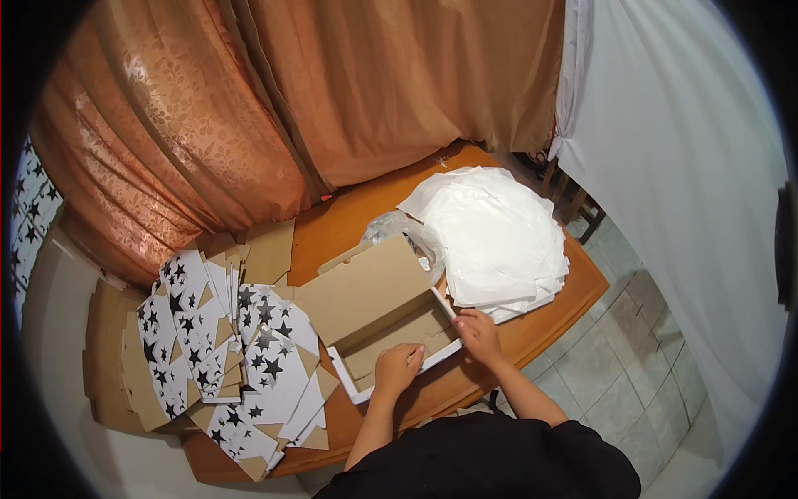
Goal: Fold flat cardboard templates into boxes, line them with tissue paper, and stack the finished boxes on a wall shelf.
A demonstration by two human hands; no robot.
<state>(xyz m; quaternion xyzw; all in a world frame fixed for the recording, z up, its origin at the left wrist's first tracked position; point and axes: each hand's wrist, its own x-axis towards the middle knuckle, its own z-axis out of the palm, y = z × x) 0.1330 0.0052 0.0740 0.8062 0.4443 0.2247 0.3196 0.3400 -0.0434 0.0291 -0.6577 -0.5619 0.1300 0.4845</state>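
Note:
An open cardboard box [366, 287], brown inside with a white rim, lies in front of me with its lid raised away from me. My left hand [397, 368] is closed over the box's front wall, the fingertips bent to the inside. At the front right corner my right hand [477, 334] grips the side wall, thumb and fingers pinched on its edge. Apart from small creases, the inside of the box shows only bare brown card.
Flat white card pieces with black stars [266, 345] are heaped at the left of the wooden table [332, 220]. A tall stack of white paper sheets [499, 237] stands behind my right hand, beside a clear plastic bag [399, 226]. Orange curtains [374, 91] hang along the back.

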